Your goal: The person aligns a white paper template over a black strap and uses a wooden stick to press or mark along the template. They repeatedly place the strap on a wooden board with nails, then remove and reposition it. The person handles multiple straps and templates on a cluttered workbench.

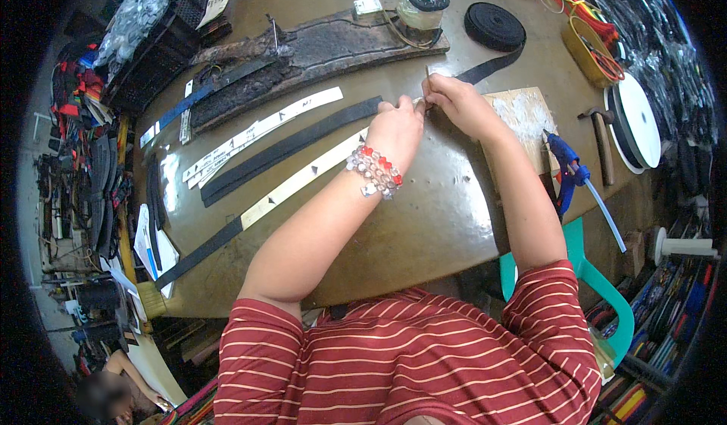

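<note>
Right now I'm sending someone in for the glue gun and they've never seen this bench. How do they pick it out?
Start at the big olive-brown worktable and go to its right edge, past the person's right hand and the pale wooden board. The glue gun lies there beside a hammer. It is the only bright blue tool, with a clear stick poking out behind.

Two hands at the table: left hand [395, 127], right hand [454, 103]. One black webbing roll [494, 25], one blue glue gun [568, 168], one hammer [602, 141], one beaded bracelet [375, 171], two white strips [261, 130].
</note>
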